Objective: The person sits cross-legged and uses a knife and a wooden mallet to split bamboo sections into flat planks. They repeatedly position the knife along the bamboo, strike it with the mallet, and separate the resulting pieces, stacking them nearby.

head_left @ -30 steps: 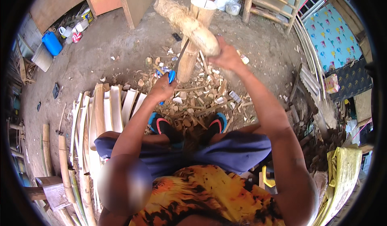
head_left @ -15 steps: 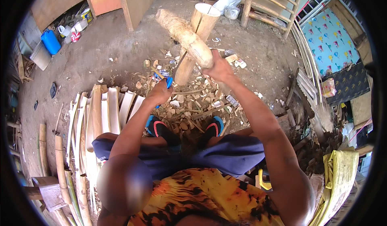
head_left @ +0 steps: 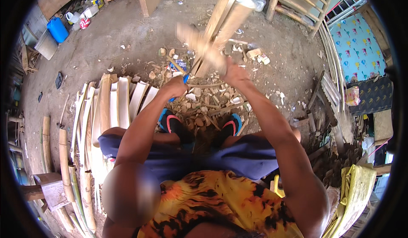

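Observation:
My left hand is closed round the blue handle of a knife. Its dark blade runs into the gap of an upright bamboo section, which is split lengthwise into two pale pieces leaning apart. A thick wooden club, smeared by motion, is gripped at its near end by my right hand. The club lies across the front of the bamboo, above the knife. Whether it touches the blade I cannot tell.
Wood chips litter the dirt floor round my feet. Split bamboo pieces are stacked at my left, with bamboo poles beyond. A slatted bamboo frame leans at the back right. A blue container stands far left.
The bamboo has opened from a narrow crack into two spread pieces. My left hand and the knife have moved slightly right and up. The club has shifted and is now blurred.

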The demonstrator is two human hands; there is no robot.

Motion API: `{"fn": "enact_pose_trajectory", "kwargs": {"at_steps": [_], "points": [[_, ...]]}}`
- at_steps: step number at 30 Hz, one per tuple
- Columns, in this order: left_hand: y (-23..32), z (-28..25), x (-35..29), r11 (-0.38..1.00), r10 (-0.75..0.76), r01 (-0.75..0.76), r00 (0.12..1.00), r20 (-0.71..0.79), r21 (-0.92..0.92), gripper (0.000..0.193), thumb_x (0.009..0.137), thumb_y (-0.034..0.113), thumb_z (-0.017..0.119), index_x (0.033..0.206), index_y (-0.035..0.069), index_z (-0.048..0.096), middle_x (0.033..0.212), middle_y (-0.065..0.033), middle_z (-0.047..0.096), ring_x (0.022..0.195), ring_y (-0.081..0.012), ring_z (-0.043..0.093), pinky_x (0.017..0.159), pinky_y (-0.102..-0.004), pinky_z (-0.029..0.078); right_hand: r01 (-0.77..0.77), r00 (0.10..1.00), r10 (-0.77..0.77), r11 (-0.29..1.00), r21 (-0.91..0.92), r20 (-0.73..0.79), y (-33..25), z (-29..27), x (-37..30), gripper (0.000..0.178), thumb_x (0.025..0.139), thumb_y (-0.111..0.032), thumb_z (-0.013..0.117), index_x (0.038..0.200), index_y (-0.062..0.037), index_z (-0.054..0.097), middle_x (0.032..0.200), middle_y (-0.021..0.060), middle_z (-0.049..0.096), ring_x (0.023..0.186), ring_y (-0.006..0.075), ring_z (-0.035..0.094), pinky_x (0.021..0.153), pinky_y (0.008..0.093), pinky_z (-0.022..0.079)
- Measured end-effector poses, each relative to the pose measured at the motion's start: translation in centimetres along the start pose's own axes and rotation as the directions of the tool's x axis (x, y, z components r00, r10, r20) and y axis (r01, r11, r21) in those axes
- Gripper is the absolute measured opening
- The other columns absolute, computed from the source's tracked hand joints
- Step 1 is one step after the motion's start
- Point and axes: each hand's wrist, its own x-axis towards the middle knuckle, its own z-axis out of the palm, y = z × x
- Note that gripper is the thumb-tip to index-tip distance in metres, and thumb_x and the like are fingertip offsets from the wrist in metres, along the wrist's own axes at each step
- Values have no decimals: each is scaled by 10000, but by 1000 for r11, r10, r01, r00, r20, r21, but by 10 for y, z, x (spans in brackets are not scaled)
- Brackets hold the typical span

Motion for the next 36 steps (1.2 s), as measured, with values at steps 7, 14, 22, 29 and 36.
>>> {"fn": "enact_pose_trajectory", "kwargs": {"at_steps": [7,14,22,29,36], "points": [[-70,67,5,992,-12,30,991,-137,124,546,858,312,624,1256,-61,602,1123,-366,672,1007,-455,695,874,-514,550,14,996,-48,925,379,80,149,179,33,1136,720,-455,857,1581,-40,243,1270,268,660,1181,399,646,1007,442,511],[-56,71,42,990,-129,137,942,-309,6,431,862,323,634,1098,-37,616,1061,-332,687,1026,-486,671,905,-545,520,33,988,-82,941,337,132,244,191,34,924,632,-307,913,1388,-47,450,1232,245,668,1175,411,636,985,459,506],[-48,145,45,990,104,-132,910,-402,-43,285,866,234,625,974,-22,562,754,-247,641,725,-466,649,670,-539,479,-69,931,-70,929,363,358,321,250,-2,884,678,-352,881,1408,-24,505,1160,266,682,1072,387,681,935,458,535],[30,191,70,964,168,-180,983,-75,-196,293,909,224,665,1094,2,615,741,-156,641,644,-294,637,622,-441,484,-584,618,536,-176,793,575,311,247,14,1037,766,-699,782,1467,8,493,1467,221,524,1339,355,494,1071,573,414],[66,218,77,919,288,-276,958,1,-281,312,919,242,685,1084,-19,637,721,-130,624,621,-262,603,622,-399,487,510,429,753,-658,554,498,324,252,33,548,966,-187,685,1441,-74,435,1337,123,579,1247,335,554,1059,516,455]]}}
